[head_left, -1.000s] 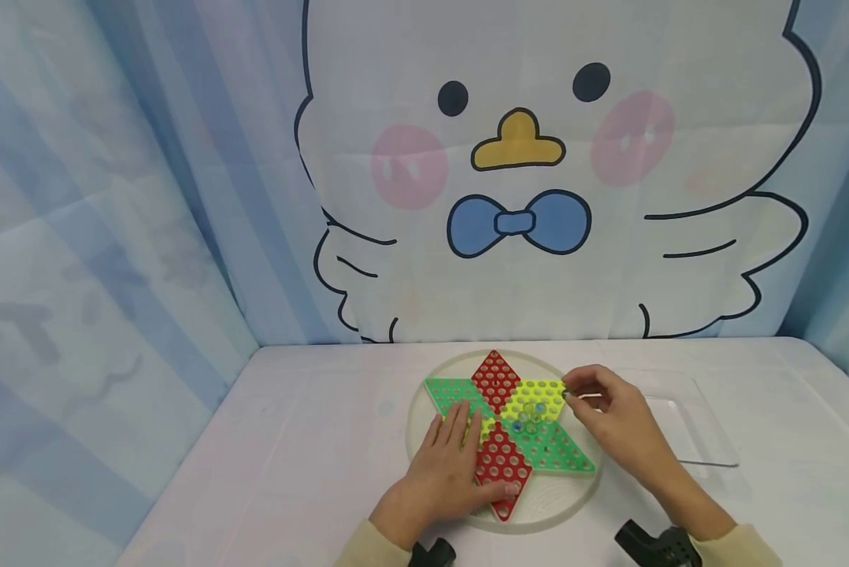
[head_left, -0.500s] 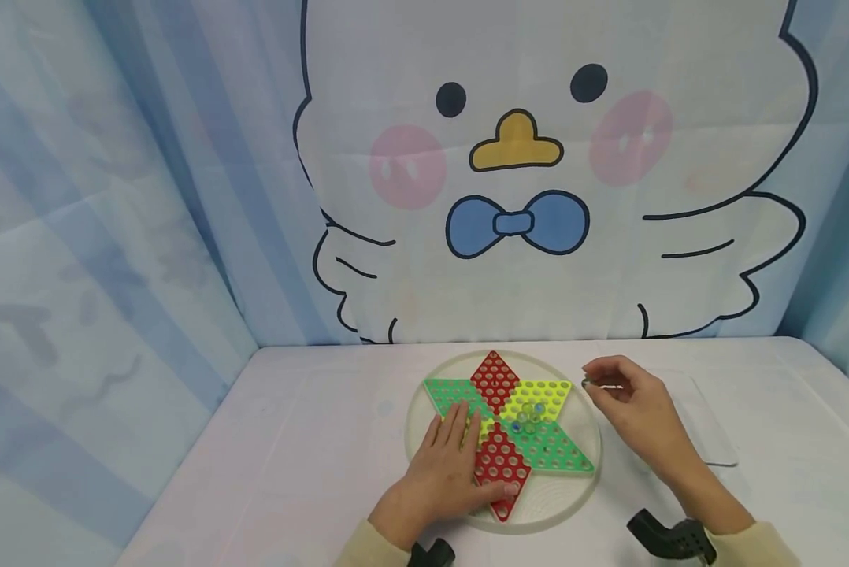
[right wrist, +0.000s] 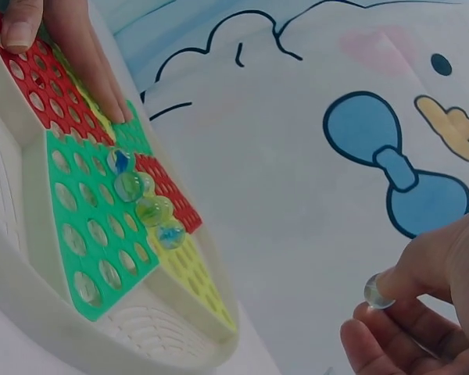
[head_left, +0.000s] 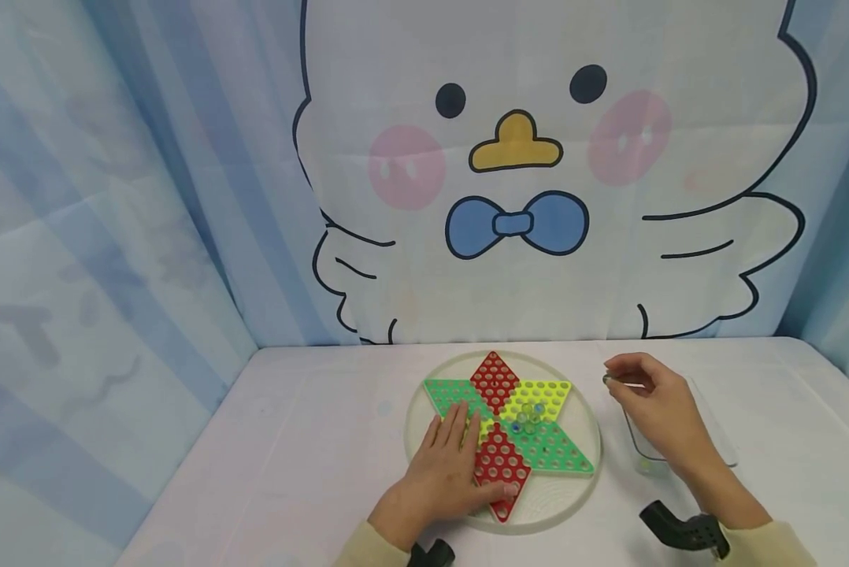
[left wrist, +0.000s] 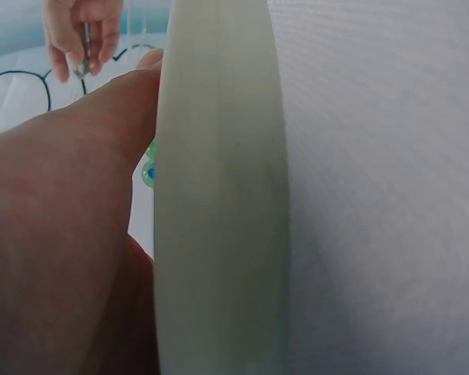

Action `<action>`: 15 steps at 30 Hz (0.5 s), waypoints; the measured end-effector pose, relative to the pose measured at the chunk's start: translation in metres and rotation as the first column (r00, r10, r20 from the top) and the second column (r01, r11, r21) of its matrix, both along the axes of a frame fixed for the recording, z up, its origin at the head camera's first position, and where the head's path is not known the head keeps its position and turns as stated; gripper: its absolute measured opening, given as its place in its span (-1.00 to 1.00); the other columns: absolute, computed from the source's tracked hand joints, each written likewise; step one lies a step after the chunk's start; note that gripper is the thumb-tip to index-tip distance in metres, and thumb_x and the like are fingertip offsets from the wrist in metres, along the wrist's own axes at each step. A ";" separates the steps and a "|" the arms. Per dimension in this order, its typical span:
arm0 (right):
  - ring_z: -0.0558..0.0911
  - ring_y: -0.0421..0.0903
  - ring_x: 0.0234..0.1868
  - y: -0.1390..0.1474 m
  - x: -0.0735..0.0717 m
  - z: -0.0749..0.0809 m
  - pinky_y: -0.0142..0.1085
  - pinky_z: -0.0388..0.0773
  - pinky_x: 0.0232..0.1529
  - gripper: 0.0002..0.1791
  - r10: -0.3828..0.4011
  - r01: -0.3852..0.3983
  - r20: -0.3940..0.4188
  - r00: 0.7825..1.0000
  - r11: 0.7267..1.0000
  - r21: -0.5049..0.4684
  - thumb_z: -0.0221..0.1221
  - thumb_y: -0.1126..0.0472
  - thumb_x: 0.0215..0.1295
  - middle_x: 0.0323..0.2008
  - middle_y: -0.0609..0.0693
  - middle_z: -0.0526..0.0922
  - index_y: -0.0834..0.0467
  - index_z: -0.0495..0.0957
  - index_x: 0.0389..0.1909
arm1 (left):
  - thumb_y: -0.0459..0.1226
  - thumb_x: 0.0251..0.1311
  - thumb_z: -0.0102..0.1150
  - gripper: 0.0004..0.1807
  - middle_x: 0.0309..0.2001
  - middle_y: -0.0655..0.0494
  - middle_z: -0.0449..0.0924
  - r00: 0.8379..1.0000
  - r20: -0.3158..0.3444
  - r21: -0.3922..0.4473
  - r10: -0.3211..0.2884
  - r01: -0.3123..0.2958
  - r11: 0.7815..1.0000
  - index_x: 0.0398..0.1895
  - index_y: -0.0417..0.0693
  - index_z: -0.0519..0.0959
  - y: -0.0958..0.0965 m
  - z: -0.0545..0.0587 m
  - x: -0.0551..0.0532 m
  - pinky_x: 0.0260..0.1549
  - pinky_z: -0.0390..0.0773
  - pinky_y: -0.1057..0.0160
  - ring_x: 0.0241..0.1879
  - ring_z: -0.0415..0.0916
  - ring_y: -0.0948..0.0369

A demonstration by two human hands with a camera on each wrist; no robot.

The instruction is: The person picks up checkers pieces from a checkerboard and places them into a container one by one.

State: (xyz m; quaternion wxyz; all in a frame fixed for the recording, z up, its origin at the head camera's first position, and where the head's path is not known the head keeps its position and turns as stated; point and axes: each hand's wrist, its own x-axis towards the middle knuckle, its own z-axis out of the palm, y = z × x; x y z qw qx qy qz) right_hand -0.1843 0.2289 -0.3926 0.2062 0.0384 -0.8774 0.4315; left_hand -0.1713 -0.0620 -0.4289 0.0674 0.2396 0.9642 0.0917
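Observation:
A star-shaped Chinese checkers board (head_left: 555, 453) in red, green and yellow lies in a round cream tray (head_left: 566, 492) on the table. My left hand (head_left: 442, 472) rests flat on the board's left side, fingers straight, covering part of it. Several glass marbles (right wrist: 152, 209) sit clustered near the board's middle, where green meets yellow. Off the tray's right side, my right hand (head_left: 658, 405) pinches a single clear marble (right wrist: 378, 291) between thumb and fingers, held in the air. In the left wrist view the tray's wall (left wrist: 219, 187) fills the middle and hides most of the board.
A clear plastic box (head_left: 722, 441) lies right of the tray, partly hidden behind my right hand and forearm. The white tabletop (head_left: 290, 441) extends to both sides. A cloth backdrop (head_left: 517, 299) with a cartoon bird stands behind the table.
My right hand has moved right, from the board's yellow point to beside the clear box, still pinching the marble. The left hand and the clustered marbles stay in place.

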 end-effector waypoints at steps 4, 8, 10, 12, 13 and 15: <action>0.41 -0.62 -0.20 0.004 -0.002 -0.002 -0.78 0.43 -0.21 -0.73 -0.003 0.004 0.017 1.000 1.000 -0.008 0.17 0.28 0.38 -0.04 0.20 0.63 0.28 0.53 0.03 | 0.48 0.18 -0.14 0.16 0.61 -0.12 -0.21 1.000 -0.003 -0.005 0.000 0.000 1.000 0.60 -0.11 -0.07 0.000 0.000 0.000 0.54 -0.08 -0.05 0.61 -0.25 0.02; 0.41 -0.62 -0.22 0.007 -0.003 -0.004 -0.77 0.43 -0.23 -0.73 -0.022 0.022 0.050 0.998 1.000 -0.004 0.16 0.25 0.39 -0.04 0.20 0.63 0.28 0.53 0.04 | 0.48 0.18 -0.15 0.16 0.61 -0.11 -0.21 1.000 -0.005 -0.007 0.004 -0.004 1.000 0.60 -0.11 -0.07 0.000 0.000 0.000 0.54 -0.07 -0.05 0.61 -0.25 0.03; 0.40 -0.60 -0.21 0.009 -0.004 -0.005 -0.79 0.41 -0.23 -0.72 -0.038 0.038 0.066 0.997 0.999 0.002 0.16 0.25 0.39 -0.04 0.20 0.63 0.28 0.53 0.04 | 0.49 0.18 -0.15 0.16 0.61 -0.12 -0.21 1.000 -0.005 -0.004 0.004 -0.004 1.000 0.60 -0.12 -0.07 0.000 -0.001 0.000 0.54 -0.07 -0.05 0.61 -0.25 0.03; 0.40 -0.55 -0.19 0.011 -0.004 -0.006 -0.79 0.39 -0.23 -0.72 -0.052 0.052 0.082 0.995 0.999 0.009 0.15 0.26 0.38 -0.03 0.22 0.62 0.28 0.53 0.05 | 0.48 0.18 -0.14 0.16 0.61 -0.12 -0.20 1.000 -0.008 0.003 0.003 -0.003 1.000 0.59 -0.13 -0.06 0.000 -0.001 0.000 0.53 -0.07 -0.05 0.61 -0.23 0.02; 0.39 -0.53 -0.19 0.012 -0.004 -0.007 -0.79 0.39 -0.24 -0.71 -0.061 0.059 0.092 0.994 0.998 0.018 0.14 0.25 0.38 -0.03 0.22 0.62 0.28 0.53 0.05 | 0.47 0.18 -0.13 0.16 0.61 -0.13 -0.20 1.000 -0.005 0.009 0.002 -0.002 1.000 0.59 -0.14 -0.06 0.000 -0.001 0.000 0.53 -0.07 -0.05 0.61 -0.23 0.02; 0.40 -0.48 -0.18 0.014 -0.004 -0.007 -0.75 0.41 -0.27 -0.71 -0.073 0.070 0.109 0.991 0.997 0.028 0.14 0.26 0.38 -0.02 0.22 0.62 0.28 0.53 0.05 | 0.46 0.19 -0.11 0.15 0.61 -0.14 -0.19 1.000 -0.002 0.020 -0.001 0.001 1.000 0.59 -0.15 -0.04 0.000 -0.002 0.000 0.53 -0.07 -0.06 0.61 -0.23 0.01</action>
